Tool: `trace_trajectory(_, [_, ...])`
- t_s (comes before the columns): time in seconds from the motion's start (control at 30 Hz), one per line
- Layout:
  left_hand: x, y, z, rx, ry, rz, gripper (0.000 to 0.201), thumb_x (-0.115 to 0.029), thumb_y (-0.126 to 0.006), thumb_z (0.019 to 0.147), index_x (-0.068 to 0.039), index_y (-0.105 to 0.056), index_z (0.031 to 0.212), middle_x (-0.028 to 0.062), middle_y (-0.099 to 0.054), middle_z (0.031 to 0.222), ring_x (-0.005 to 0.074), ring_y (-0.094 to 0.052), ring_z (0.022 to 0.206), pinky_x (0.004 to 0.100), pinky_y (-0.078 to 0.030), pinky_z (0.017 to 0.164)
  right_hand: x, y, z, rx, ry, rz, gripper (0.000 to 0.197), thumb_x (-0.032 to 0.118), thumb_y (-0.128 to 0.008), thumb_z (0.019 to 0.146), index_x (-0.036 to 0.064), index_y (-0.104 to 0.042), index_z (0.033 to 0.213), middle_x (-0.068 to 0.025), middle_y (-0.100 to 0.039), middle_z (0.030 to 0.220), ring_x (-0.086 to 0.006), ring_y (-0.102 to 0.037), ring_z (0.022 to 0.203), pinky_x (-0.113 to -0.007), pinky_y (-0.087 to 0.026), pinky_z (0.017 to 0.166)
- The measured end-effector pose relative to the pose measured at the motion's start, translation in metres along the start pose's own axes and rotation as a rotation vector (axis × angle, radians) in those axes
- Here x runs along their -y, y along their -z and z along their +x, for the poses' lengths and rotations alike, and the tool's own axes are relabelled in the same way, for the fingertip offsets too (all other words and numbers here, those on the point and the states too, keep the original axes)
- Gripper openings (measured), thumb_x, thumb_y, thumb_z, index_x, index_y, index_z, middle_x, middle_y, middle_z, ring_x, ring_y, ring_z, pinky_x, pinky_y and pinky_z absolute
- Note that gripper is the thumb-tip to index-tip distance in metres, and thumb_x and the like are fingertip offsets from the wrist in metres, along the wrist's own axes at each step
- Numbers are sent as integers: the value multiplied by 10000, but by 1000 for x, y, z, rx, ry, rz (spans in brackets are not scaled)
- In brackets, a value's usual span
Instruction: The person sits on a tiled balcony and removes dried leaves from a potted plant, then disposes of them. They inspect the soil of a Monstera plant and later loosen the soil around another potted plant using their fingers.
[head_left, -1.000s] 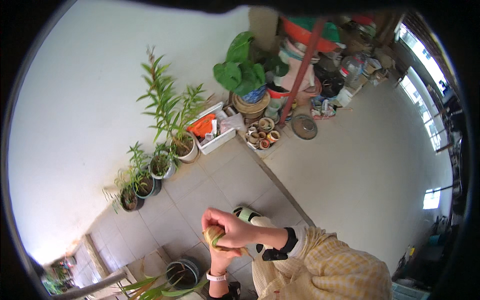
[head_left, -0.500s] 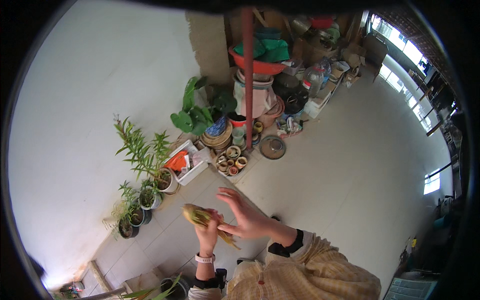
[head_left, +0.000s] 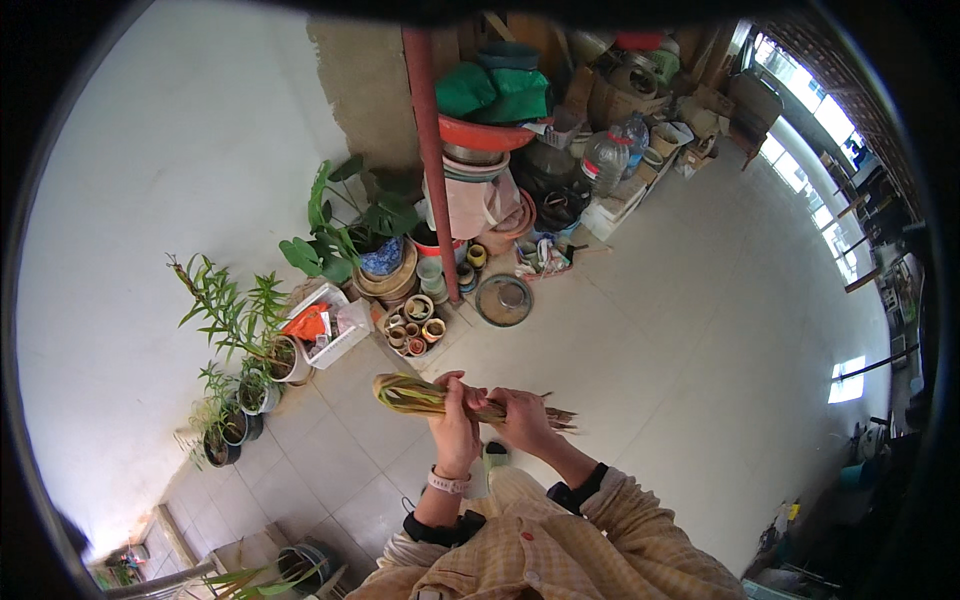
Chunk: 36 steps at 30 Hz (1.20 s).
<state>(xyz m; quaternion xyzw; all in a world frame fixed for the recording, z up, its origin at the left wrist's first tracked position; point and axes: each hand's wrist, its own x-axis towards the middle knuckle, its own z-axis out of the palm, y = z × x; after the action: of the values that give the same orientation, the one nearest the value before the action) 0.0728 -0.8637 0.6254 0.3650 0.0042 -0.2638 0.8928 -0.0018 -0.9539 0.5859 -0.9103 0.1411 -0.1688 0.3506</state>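
Observation:
A bundle of long yellow-green leaves [head_left: 408, 396], partly dried and folded over into a rounded loop at its left end, lies across both hands above the floor. My left hand [head_left: 456, 422] is wrapped round its middle, near the loop. Close beside it, my right hand [head_left: 522, 418] grips the bundle farther right, with its fingers closed. Loose, brownish leaf ends stick out to the right beyond that hand. The fingers hide the part of the bundle between the two hands.
Along the white wall stand potted plants [head_left: 288, 358] and a white crate [head_left: 338, 326]. Ahead are a tray of small pots [head_left: 414, 328], a round dish [head_left: 503, 300], a red pole [head_left: 430, 160] and stacked basins [head_left: 485, 134]. Another pot [head_left: 305, 563] sits at lower left.
My right hand, spread and apart from most of the bundle before, has closed on it to the right of my left hand. The bundle has turned from slanting to nearly level. The view has shifted.

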Motion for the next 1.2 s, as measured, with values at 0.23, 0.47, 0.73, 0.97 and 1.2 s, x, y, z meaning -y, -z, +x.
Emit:
trace_trajectory(0.23, [14,15,23,-94,180,-206,302,-371,-472,917,-117,-421,762,-28,-383,585,102,-421,561,288,-425,669,-18,32,21,109,462,-278,230,228,-651,711,77,-484,660,-52,-512,555,-220,-575,530,-317,-463,485])
trace_trajectory(0.47, [19,27,4,69,712,-37,316,-312,-519,898,-69,-498,1098,25,-586,830,159,-558,837,297,-453,791,7,53,19,265,1076,-253,327,323,-572,818,83,-485,614,-22,-458,498,-166,-523,463,-286,-413,434])
trace_trajectory(0.73, [46,-4,-15,321,1132,-557,466,-370,-493,897,-43,-445,1226,19,-575,930,149,-545,924,297,-441,845,16,64,8,88,1077,324,345,232,-653,757,91,-395,577,-27,-382,567,-198,-438,490,-314,-336,467])
trace_trajectory(0.97, [63,-52,31,150,760,-444,247,-326,-540,886,-84,-515,847,24,-563,729,163,-555,733,297,-464,700,-25,93,-12,-328,470,28,280,84,-680,694,47,-411,623,-129,-460,866,-260,-509,731,-381,-433,605])
trace_trajectory(1.2, [115,-59,89,9,637,48,215,-230,-602,855,-84,-504,732,15,-514,642,147,-528,628,276,-462,624,-69,84,-23,-257,-330,397,534,49,-647,784,16,-338,1218,-206,-444,1171,-283,-607,889,-346,-519,670])
